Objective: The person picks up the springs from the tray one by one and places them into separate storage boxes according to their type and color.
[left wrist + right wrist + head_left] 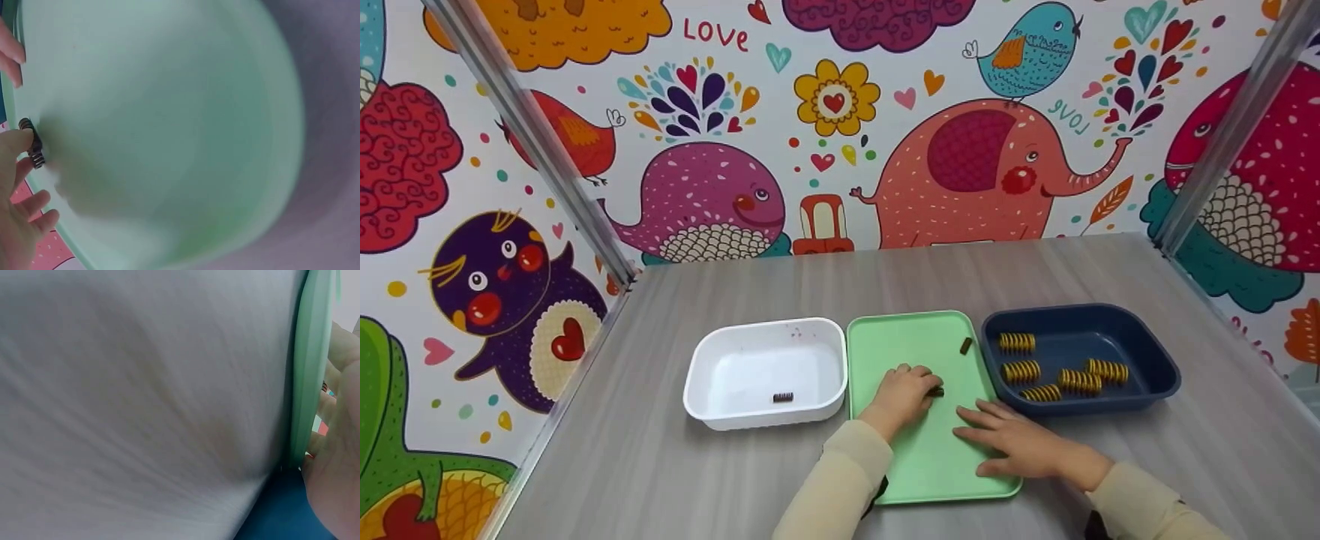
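On the green tray, my left hand pinches a small dark brown spring between thumb and fingers. In the head view the fingers hide most of that spring. Another small dark spring lies near the tray's upper right. My right hand is spread over the tray's right edge, fingers straight, holding nothing. Only part of the right hand shows in the right wrist view, beside the tray's side.
Left of the tray, a white bin holds one small dark spring. Touching or close to the tray's right side, a navy bin holds several larger yellow-and-black springs. A patterned wall stands behind the grey table.
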A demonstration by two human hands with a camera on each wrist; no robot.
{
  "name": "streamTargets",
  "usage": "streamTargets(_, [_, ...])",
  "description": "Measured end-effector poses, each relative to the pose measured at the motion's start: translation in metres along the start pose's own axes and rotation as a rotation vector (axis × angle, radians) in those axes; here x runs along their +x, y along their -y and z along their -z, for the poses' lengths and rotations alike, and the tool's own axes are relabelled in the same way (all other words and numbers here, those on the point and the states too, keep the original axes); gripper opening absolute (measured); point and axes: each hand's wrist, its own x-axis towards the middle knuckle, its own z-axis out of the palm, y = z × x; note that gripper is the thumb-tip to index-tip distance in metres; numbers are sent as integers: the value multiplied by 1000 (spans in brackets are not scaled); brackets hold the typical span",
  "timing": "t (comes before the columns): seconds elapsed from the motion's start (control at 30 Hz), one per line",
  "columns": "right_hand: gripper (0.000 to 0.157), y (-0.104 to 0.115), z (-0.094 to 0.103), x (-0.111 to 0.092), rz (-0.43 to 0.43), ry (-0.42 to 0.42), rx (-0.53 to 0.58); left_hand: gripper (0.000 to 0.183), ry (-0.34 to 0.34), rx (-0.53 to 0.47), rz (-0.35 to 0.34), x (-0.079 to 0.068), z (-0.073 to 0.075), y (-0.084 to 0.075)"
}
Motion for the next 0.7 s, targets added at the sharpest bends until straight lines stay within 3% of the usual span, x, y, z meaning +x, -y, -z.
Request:
streamTargets(0.43, [55,1,1,0,-2,-1,15,13,50,-4,3,-1,1,1])
streamTargets(0.7, [56,1,1,0,-17,16,20,13,33,1,-10,-1,0,3])
